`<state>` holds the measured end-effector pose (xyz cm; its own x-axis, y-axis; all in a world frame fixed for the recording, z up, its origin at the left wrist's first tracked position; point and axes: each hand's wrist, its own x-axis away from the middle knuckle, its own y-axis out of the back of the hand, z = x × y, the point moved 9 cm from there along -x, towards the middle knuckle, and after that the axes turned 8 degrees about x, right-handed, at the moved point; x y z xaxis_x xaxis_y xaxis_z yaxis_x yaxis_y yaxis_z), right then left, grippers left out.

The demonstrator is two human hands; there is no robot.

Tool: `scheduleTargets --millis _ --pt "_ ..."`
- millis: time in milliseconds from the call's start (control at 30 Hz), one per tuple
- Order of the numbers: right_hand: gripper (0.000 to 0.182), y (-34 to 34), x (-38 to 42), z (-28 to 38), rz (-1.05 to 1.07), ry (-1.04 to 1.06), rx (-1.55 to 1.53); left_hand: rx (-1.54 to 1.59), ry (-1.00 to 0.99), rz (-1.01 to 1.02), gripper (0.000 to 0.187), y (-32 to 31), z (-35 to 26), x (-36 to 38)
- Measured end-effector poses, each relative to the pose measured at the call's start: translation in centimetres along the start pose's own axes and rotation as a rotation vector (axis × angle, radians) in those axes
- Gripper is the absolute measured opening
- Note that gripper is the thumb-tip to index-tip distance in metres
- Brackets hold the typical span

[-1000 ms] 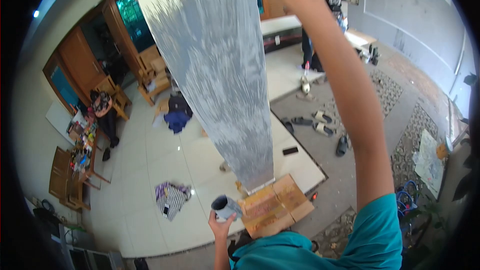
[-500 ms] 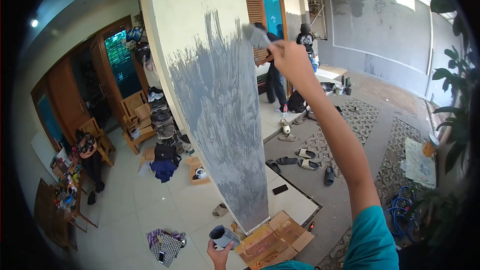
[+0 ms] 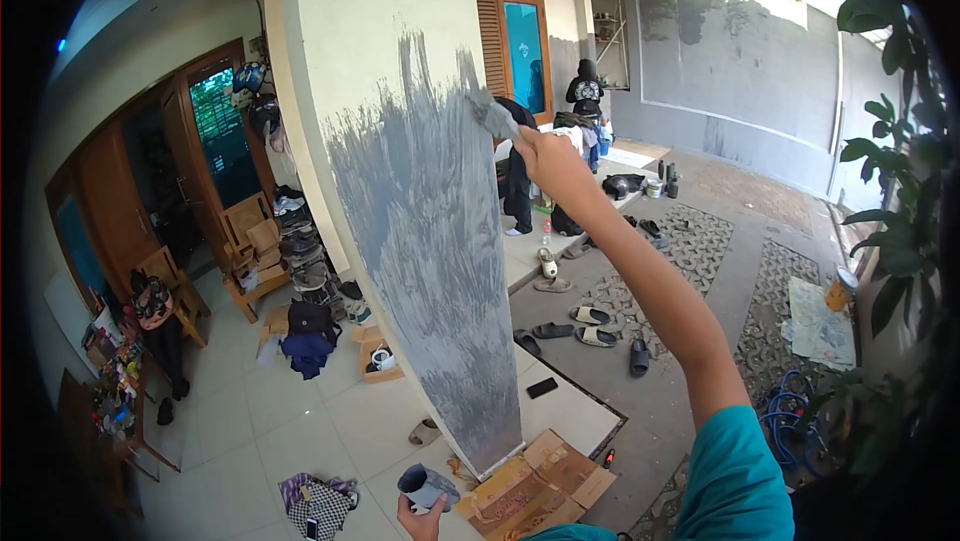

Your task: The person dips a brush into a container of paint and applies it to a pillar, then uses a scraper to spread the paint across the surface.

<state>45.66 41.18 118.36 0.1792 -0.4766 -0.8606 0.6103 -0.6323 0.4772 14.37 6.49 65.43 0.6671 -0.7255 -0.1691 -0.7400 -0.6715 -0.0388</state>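
My right hand (image 3: 548,163) is closed round the handle of a paintbrush (image 3: 494,117), held up at the pillar's right edge. Its bristles are coated grey and seem to touch the surface. Streaky grey paint covers the lower and middle part of the pillar (image 3: 425,231); the upper part is cream. Low in the view, my left hand (image 3: 422,523) grips a small grey-stained cup (image 3: 428,486), tilted with its mouth showing. How much paint is inside cannot be seen.
Flattened cardboard (image 3: 535,491) lies at the pillar's foot, near a black phone (image 3: 542,388). Several sandals (image 3: 597,336) lie on the paving. Behind the pillar a person in dark clothes (image 3: 517,181) bends over; another person (image 3: 585,91) stands farther back. Someone sits at left (image 3: 160,316).
My right hand has brought the brush down and left, from beyond the pillar's edge onto it. My left hand still holds the cup. The person behind the pillar bends lower.
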Motion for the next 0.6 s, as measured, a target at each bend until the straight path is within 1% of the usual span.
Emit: scheduleTargets --millis 33,67,133,167,233,333,367,400,433,467,533,600 --pt "0.026 -0.3 0.3 -0.3 0.076 -0.019 0.03 -0.036 -0.035 0.019 0.058 -0.2 -0.5 -0.2" --pt "0.026 0.0 0.3 -0.5 0.07 -0.019 0.029 -0.036 -0.04 0.019 0.058 -0.6 -0.4 -0.4" --pt "0.025 3.0 0.1 0.7 -0.063 0.015 -0.001 0.089 -0.005 0.044 0.058 -1.6 0.2 -0.5" --pt "0.025 3.3 -0.3 0.9 -0.065 0.011 -0.005 0.084 -0.008 0.044 0.058 -1.9 0.1 -0.5" --pt "0.025 4.7 -2.0 0.9 -0.21 -0.023 -0.028 0.009 -0.023 0.069 0.057 -2.9 -0.5 -0.3" --pt "0.025 3.8 -4.7 0.5 -0.206 -0.039 -0.051 -0.057 -0.054 0.058 0.057 -3.9 -1.2 0.2" --pt "0.025 3.2 -4.6 0.4 -0.2 -0.037 -0.056 -0.059 -0.049 0.052 0.057 -3.8 0.4 0.5" --pt "0.025 2.0 -4.3 0.2 -0.176 -0.039 -0.064 -0.125 -0.04 0.012 0.061 -3.1 2.8 0.7" --pt "0.026 1.2 -3.9 0.1 -0.151 -0.041 -0.073 -0.19 -0.031 -0.028 0.064 -3.0 3.3 1.0" --pt "0.026 0.7 -3.4 -0.2 -0.127 -0.035 -0.064 -0.19 -0.022 -0.035 0.064 -3.0 3.8 1.6" --pt "0.025 -0.2 -2.5 -0.9 -0.107 -0.029 -0.072 0.052 0.016 0.004 0.057 -5.2 0.9 2.2" --pt "0.023 -0.3 -1.1 -1.4 -0.052 -0.019 -0.035 0.026 0.006 0.002 0.057 -6.1 0.8 2.6"
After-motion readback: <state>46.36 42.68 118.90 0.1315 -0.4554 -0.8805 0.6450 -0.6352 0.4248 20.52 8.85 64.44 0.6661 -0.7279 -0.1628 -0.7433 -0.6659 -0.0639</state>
